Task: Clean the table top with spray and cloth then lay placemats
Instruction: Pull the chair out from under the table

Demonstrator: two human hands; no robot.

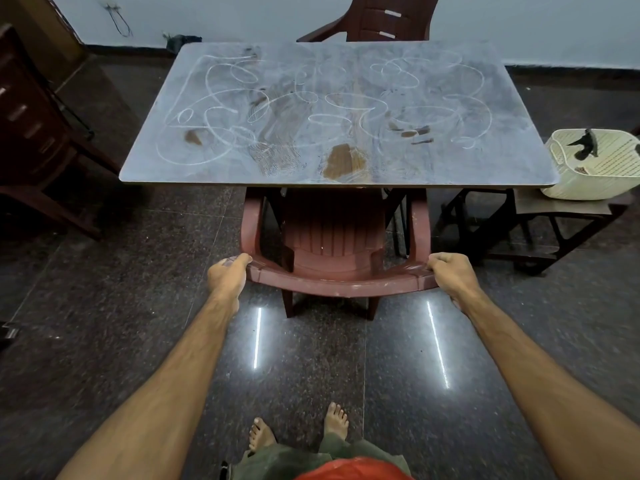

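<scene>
Your left hand [228, 271] is curled tight round the left end of the chair [332, 244] back rail, fingers wrapped over the top edge, nothing else in it. Left of that hand, well apart, a dark wooden cabinet [31, 126] stands on the floor [104, 306].

Btwn your two hands is the chair, w/ its seat tucked under the near edge of the bench [485, 168]. It's moulded plastic, so prob. light and stiff enough to pull by the rail. The legs may drag or skate on the polished floor, so keep both ends level, and mind your bare feet [298, 431] right behind it.

Ahead of both hands, the bench top is the thing to clean: a flat, hard, grey sheet covered in white scribbles and brown smears [343, 161]. Looks rigid and smooth, so a cloth should slide easily, but dried brown patches may need soaking w/ spray first. No spray, cloth or mats in view on it.

Your right hand [450, 275] grips the rail's right end the same way, fingers closed over the edge. Ahead and right of it, a cream basket [606, 181] sits on a low side stand [554, 209] just beside the bench corner, w/ dark stuff inside; can't tell what. A 2nd chair [377, 19] stands at the far side.
</scene>
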